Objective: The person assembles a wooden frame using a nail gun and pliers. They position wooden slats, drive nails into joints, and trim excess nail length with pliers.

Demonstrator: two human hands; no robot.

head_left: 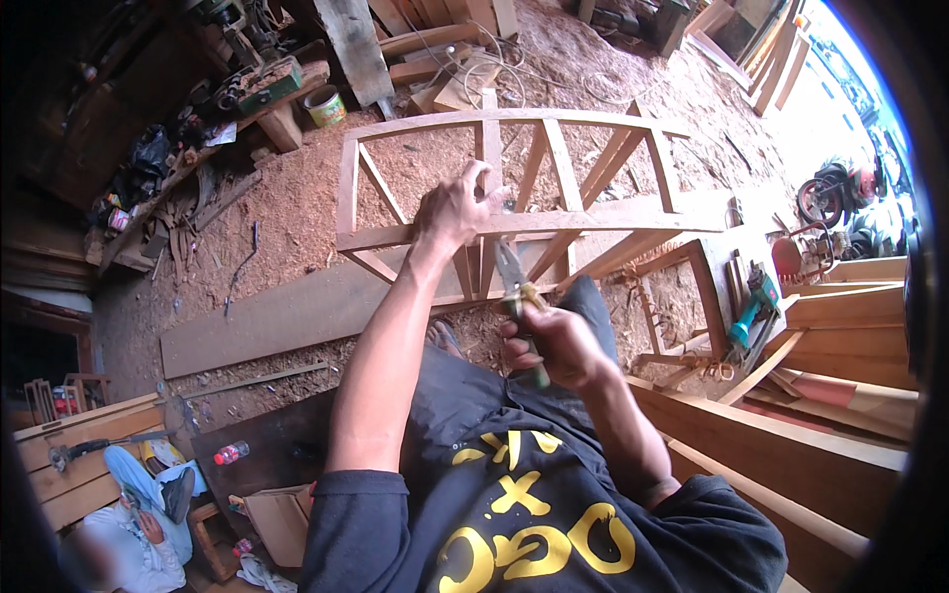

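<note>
A pale wooden frame (559,168) with a curved top rail, uprights and slanting legs stands in front of me. My left hand (451,206) is over its near rail beside the middle upright, fingers curled into a pinch; what lies between the fingertips is too small to make out. In my right hand (561,344) is a pair of pliers (509,265) with green handles. Their metal jaws point up toward the near rail, just below and to the right of my left hand. The right hand is slightly blurred.
A long wooden board (257,331) lies across the sawdust-covered floor behind the frame's legs. A green power tool (755,308) rests at the right, near large timber pieces (791,435). A paint can (324,105) stands far left. Another person (138,524) sits at lower left.
</note>
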